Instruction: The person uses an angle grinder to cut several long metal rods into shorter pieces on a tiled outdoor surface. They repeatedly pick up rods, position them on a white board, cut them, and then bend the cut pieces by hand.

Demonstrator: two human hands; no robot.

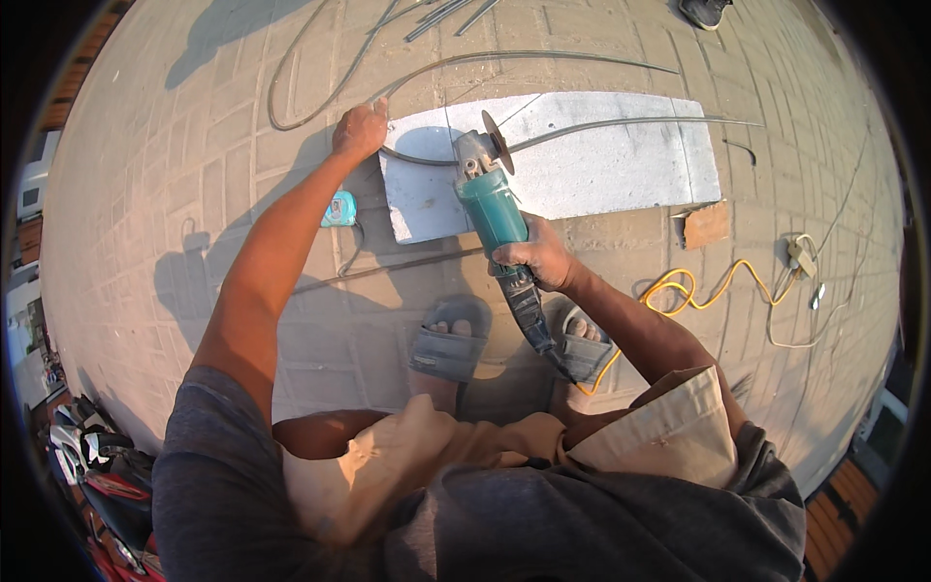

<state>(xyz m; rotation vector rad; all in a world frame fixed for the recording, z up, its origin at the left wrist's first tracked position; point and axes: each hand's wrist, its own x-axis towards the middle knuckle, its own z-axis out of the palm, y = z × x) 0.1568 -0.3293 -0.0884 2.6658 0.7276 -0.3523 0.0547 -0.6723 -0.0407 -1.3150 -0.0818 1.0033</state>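
My right hand [538, 254] is wrapped round the body of a teal angle grinder [492, 206]. Its thin cutting disc [498, 143] stands on edge at, or just above, a long grey metal rod [601, 125]; contact I cannot tell. The rod lies across a pale white slab [621, 165] on the ground. At the slab's left end, my left hand [361, 131] is closed round the rod. A turquoise tape measure [339, 210] rests on the paving below that hand.
A yellow cord [729, 282] runs from near the grinder to a connector block [801, 255] at right. A brown board piece [706, 225] sits by the slab. Long bent rods [465, 55] and short cut lengths [441, 17] lie beyond. My sandalled feet [451, 338] are close below.
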